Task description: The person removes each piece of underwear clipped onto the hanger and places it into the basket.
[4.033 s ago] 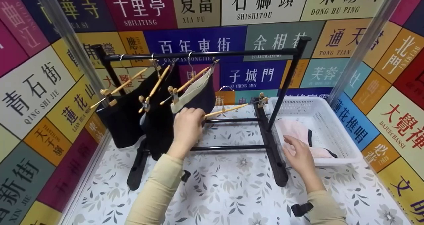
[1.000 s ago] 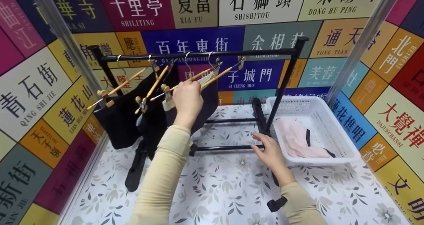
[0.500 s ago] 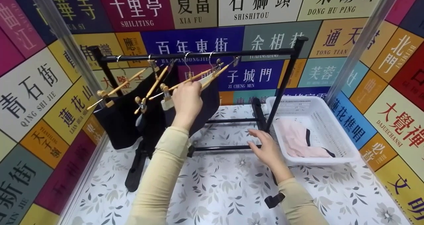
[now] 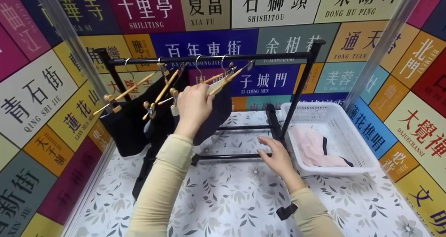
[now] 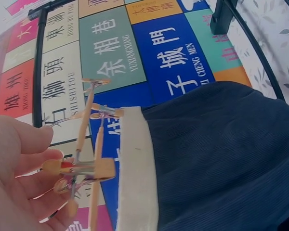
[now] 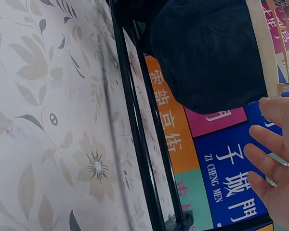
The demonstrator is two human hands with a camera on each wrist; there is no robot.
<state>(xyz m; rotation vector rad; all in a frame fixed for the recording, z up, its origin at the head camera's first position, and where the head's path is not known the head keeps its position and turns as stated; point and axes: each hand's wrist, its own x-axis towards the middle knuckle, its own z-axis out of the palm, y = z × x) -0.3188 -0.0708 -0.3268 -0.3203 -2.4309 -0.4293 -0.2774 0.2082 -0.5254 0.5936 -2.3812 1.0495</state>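
My left hand (image 4: pixel 195 106) is up at the near end of an empty wooden clip hanger (image 4: pixel 226 81), whose hook sits over the black rail (image 4: pixel 258 57). In the left wrist view the thumb stands apart from the loosely bent fingers (image 5: pixel 36 187), and the hanger's near clip (image 5: pixel 82 169) overlaps them. Just left of that hanger hangs a dark navy garment (image 5: pixel 221 154) with a cream waistband (image 5: pixel 137 168), clipped to another hanger. My right hand (image 4: pixel 277 157) holds nothing; its fingers are spread above the rack's lower bar (image 4: pixel 237 156), beside the right foot.
Further left on the rail, black garments (image 4: pixel 125 132) hang from two more clip hangers (image 4: pixel 136 87). A white plastic basket (image 4: pixel 369 162) with a pink, black-edged garment (image 4: pixel 310 144) stands right of the rack. The table (image 4: pixel 230 202) has a leaf-patterned cover.
Four seconds ago my left hand held the empty hanger below the rail; its hook is now on the rail. The left thumb has just come away. My right hand has moved left from the basket.
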